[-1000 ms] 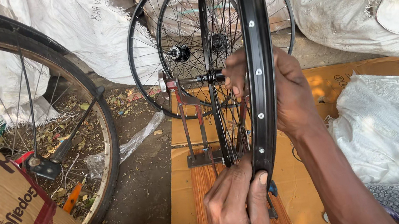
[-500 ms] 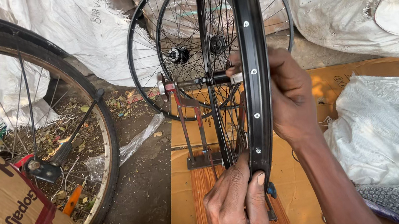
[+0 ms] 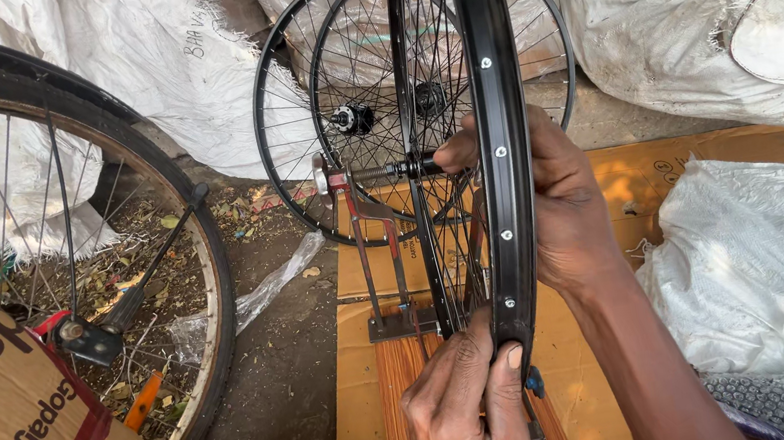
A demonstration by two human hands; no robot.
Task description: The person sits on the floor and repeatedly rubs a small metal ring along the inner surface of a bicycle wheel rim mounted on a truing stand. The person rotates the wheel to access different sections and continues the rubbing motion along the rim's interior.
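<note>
Black rim (image 3: 497,115) between both hands (image 3: 468,412)

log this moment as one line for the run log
left hand: pinching black rim at bottom | right hand: on rim side near axle | wheel upright in truing stand | spare wheels behind

**Open-air bicycle wheel repair workshop**

A black spoked rim (image 3: 499,135) stands upright in a metal truing stand (image 3: 381,252) set on flattened orange-brown cardboard (image 3: 360,396) over bare, littered earth (image 3: 273,387). Two spare black spoked wheels (image 3: 337,106) lean against bulging white woven sacks (image 3: 160,69). A tyred bicycle wheel (image 3: 188,277) stands at left beside a brown cardboard carton (image 3: 27,439).
</note>
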